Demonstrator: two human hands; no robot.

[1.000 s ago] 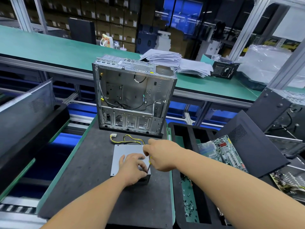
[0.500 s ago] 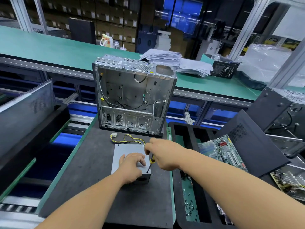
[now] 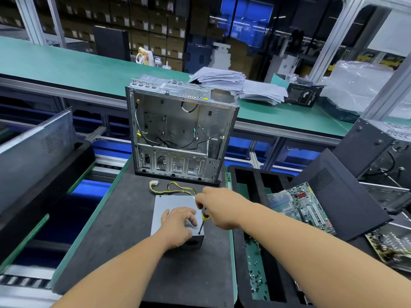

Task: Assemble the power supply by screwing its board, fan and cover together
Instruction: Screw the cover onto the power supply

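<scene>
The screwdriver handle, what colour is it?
Yellow and black, seen in the head view: screwdriver in the right hand.

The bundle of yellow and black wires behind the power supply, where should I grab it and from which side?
Probably pinch the wire bundle near its white connector, coming from above on the left. That end lies free on the dark mat, while the other end runs under the right hand into the power supply.
</scene>
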